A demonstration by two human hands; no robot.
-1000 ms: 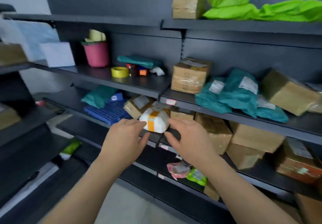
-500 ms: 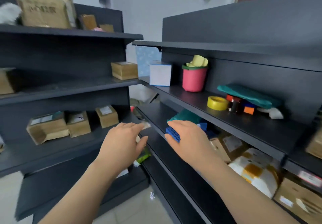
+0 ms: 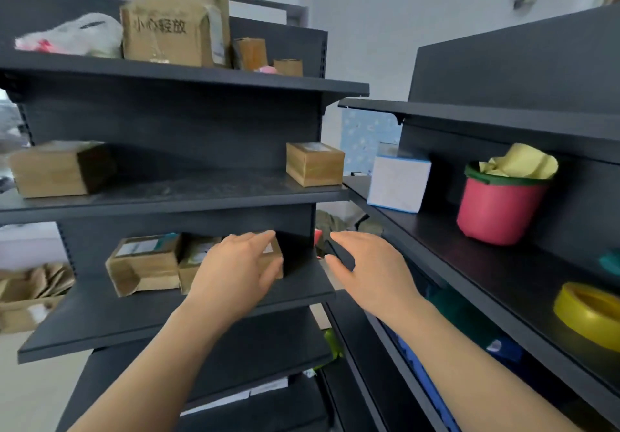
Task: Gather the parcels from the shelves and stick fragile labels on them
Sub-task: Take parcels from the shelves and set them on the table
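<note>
Several brown cardboard parcels stand on a dark shelf unit (image 3: 151, 321) in front of me. On its third shelf sit a labelled parcel (image 3: 144, 265), a second one (image 3: 193, 263) beside it, and a third (image 3: 273, 258) mostly hidden behind my left hand (image 3: 235, 272). That hand lies spread over the third parcel's front and top, fingers apart. My right hand (image 3: 370, 272) hovers open just right of the shelf's corner, holding nothing. More parcels rest on the middle shelf (image 3: 315, 163) (image 3: 53, 169), and a big printed box (image 3: 174, 25) stands on top. No labels are visible.
A second shelf unit (image 3: 469, 257) runs along the right, carrying a white cube box (image 3: 397, 183), a pink bucket (image 3: 500, 205) stuffed with yellow paper, and a yellow tape roll (image 3: 587, 310). A white bag (image 3: 77, 35) lies on the top left shelf.
My view has swung left from the right-hand shelves with the white-and-orange parcel to this shelf unit. Both hands stayed empty and now reach at the rightmost parcel on the third shelf.
</note>
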